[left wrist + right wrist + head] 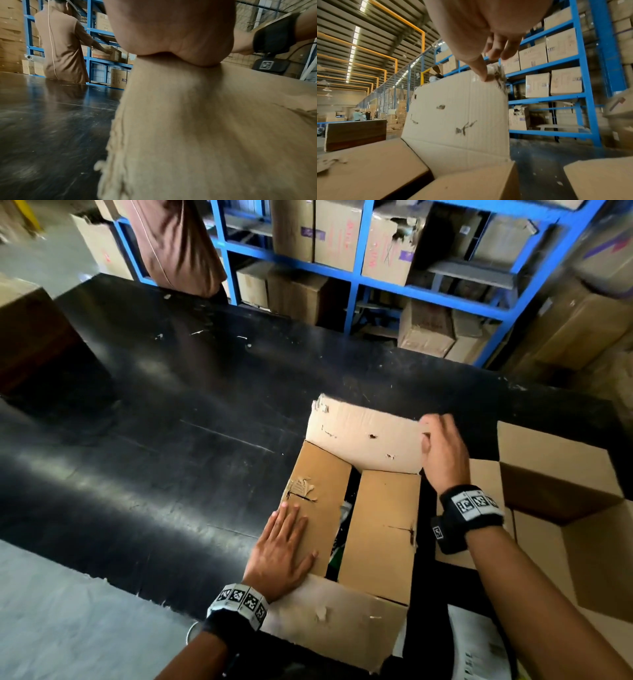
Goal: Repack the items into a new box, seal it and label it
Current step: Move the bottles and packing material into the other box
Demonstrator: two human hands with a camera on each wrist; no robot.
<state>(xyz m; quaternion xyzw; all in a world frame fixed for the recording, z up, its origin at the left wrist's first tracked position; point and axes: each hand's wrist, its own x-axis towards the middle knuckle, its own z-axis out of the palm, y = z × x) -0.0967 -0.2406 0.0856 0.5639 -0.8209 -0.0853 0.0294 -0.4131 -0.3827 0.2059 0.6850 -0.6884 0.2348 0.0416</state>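
Flat and spread, the left hand (281,549) makes no grip at all: its straight fingers and palm press the left inner flap (320,501) of the worn carton (349,542), most likely to pin the box steady on the black worktop (164,460). The nearest outer flap (329,618) hangs toward the person, already folded out. Between the two inner flaps a narrow dark gap (342,529) shows something dark with a hint of green inside, presumably the items to repack; too little is visible to name them.

Farther on, the right hand (442,453) has its grip closed on the right edge of the far outer flap (363,436), thumb on the near face and fingers curled over the torn corner, holding it up and back, seemingly to open the carton. Torn patches on the flaps suggest tape has been stripped.

Just to the right stands a cleaner open box (555,494), probably the new one, set within easy reach for the transfer. Beyond the worktop, blue shelving (356,278) holds stacked cartons, and another person in a brown garment (178,244) stands at it.
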